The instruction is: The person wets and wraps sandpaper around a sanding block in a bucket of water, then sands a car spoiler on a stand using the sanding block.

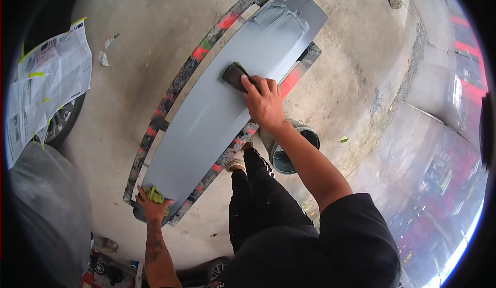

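Note:
A long grey panel (206, 117) lies slantwise across a paint-spattered stand (170, 96). Near the panel's middle, my right hand (264, 102) is closed around a dark piece of sandpaper (235, 76), pressed against the surface; whether a block is inside it I cannot tell. At the panel's near left end, my left hand (151, 206) grips a crumpled yellow-green cloth (155, 195) between thumb and fingers, against the panel. Whitish wet-looking smears (279, 19) cover part of the far end, where the tip is darker grey.
A dark bucket (275, 168) stands on the concrete floor (356, 81) below my right forearm. On the left are a wheel (64, 122), newspaper masking (51, 76) with yellow tape, and plastic sheeting (49, 200). More clear sheeting (413, 195) hangs at right. My feet are beside the stand.

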`<state>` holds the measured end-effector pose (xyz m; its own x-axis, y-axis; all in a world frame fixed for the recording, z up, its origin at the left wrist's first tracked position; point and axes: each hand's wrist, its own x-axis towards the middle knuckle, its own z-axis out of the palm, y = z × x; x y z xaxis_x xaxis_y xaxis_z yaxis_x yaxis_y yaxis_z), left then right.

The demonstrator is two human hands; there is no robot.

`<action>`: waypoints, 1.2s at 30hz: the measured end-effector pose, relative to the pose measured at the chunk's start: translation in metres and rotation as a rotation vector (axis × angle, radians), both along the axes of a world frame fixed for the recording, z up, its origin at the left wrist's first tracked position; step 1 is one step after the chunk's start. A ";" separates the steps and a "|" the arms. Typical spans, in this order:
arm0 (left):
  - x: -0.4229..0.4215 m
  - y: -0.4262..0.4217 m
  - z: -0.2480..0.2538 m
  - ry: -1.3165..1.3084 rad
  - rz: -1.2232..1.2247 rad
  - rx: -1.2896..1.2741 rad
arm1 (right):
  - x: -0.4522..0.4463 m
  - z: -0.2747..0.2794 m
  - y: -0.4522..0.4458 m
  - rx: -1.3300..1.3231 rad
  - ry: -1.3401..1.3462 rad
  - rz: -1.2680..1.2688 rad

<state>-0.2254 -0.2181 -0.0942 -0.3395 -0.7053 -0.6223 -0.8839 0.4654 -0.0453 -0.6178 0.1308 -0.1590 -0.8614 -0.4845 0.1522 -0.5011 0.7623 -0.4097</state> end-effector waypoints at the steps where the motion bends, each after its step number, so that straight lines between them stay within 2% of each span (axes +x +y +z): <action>1: 0.002 -0.001 0.000 -0.004 -0.001 0.000 | -0.008 -0.001 0.003 0.007 0.027 0.002; 3: 0.000 0.000 0.000 -0.007 -0.002 0.001 | -0.055 -0.013 0.019 0.022 0.086 0.008; 7: -0.002 0.002 0.005 -0.008 0.003 0.009 | -0.171 -0.037 0.041 0.126 0.181 -0.275; 10: -0.002 0.003 0.003 0.017 -0.005 0.003 | -0.137 -0.033 0.020 0.092 0.157 -0.329; 13: -0.004 0.000 0.002 0.039 0.020 0.035 | -0.047 -0.010 -0.001 0.027 0.039 -0.098; 15: 0.003 -0.001 0.000 0.025 -0.014 0.012 | -0.048 -0.006 0.011 0.024 0.044 0.044; 17: 0.004 -0.002 -0.001 0.029 -0.012 0.009 | -0.099 -0.020 0.031 0.070 0.137 0.003; 19: 0.002 0.000 -0.001 0.039 -0.009 0.009 | -0.170 -0.041 0.056 0.142 0.209 -0.158; 21: -0.001 0.003 0.003 0.051 -0.006 0.013 | -0.204 -0.038 0.060 0.231 0.145 -0.419; 24: -0.010 0.005 0.008 0.036 0.040 0.033 | -0.157 -0.026 0.040 0.146 0.125 -0.330; 25: -0.010 0.006 0.005 0.034 0.026 0.027 | -0.125 -0.031 0.034 0.067 0.152 -0.186; 26: -0.004 0.004 0.003 0.025 0.012 0.019 | -0.084 -0.021 0.020 0.044 0.077 -0.175; 28: 0.000 -0.001 0.003 0.016 -0.012 0.004 | -0.042 -0.004 0.016 0.001 0.045 0.016; 31: 0.001 0.002 -0.002 0.033 -0.008 0.002 | -0.100 -0.023 0.050 0.046 0.169 0.056; 34: 0.002 0.000 0.000 0.045 -0.006 -0.002 | -0.184 -0.046 0.077 0.127 0.209 -0.241; 36: 0.004 0.000 0.000 0.026 -0.029 -0.012 | -0.186 -0.042 0.065 0.221 0.165 -0.489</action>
<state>-0.2215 -0.2183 -0.0944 -0.3761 -0.7022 -0.6045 -0.8708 0.4908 -0.0283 -0.8037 0.1954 -0.2012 -0.9671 -0.0701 0.2444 -0.1115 0.9808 -0.1598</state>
